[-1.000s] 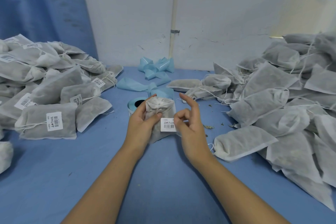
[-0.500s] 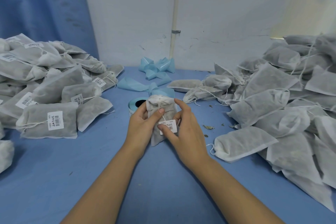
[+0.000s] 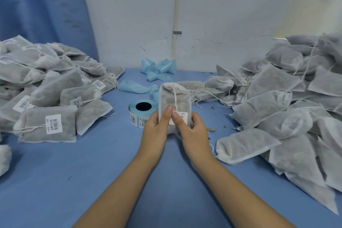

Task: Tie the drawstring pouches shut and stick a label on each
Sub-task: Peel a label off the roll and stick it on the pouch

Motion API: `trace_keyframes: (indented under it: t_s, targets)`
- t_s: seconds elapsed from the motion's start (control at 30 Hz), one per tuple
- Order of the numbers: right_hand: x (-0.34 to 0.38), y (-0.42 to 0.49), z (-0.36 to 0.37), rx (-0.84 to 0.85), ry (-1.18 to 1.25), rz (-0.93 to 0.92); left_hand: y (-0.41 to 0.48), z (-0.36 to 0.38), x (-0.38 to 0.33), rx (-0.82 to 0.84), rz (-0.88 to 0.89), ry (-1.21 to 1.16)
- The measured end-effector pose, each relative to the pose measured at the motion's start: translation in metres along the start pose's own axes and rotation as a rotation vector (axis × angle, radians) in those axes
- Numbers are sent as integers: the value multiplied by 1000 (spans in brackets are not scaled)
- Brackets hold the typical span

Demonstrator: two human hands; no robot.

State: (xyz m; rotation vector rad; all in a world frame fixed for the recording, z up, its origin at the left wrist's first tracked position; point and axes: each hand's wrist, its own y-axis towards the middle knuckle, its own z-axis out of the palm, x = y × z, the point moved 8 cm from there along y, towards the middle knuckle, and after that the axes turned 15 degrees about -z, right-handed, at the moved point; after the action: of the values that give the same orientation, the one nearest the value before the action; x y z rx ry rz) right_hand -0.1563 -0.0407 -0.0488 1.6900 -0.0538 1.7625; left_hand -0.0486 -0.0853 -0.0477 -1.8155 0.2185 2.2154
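As left hand (image 3: 155, 134) and right hand (image 3: 194, 134) grip, pouch (image 3: 166, 98) stands between

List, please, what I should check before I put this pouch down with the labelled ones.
1. Grey non-woven drawstring pouch held upright by left hand and right hand: ok.
2. Pouch mouth gathered shut: ok.
3. White drawstring knotted: cannot tell.
4. White barcode label on the pouch front, pressed by both hands: ok.
5. Label edges stuck flat: cannot tell.
6. Pile of labelled pouches at left, likely within reach: ok.
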Motion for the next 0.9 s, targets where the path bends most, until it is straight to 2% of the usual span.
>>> trace_keyframes:
  t_s: [0.13,0.2,0.67,0.9]
  targets:
    - [-4,-1,-4,-67,-37,30,-6,4,-1,-66,58,226]
    - [-4,-1,-4,-64,-54,33,-7,5,-1,-64,64,257]
    - [0,0,-1,-55,99,53,0,-3,0,-30,-18,57]
    - [-3,1,-7,-121,130,71,-3,1,-2,11,-29,42]
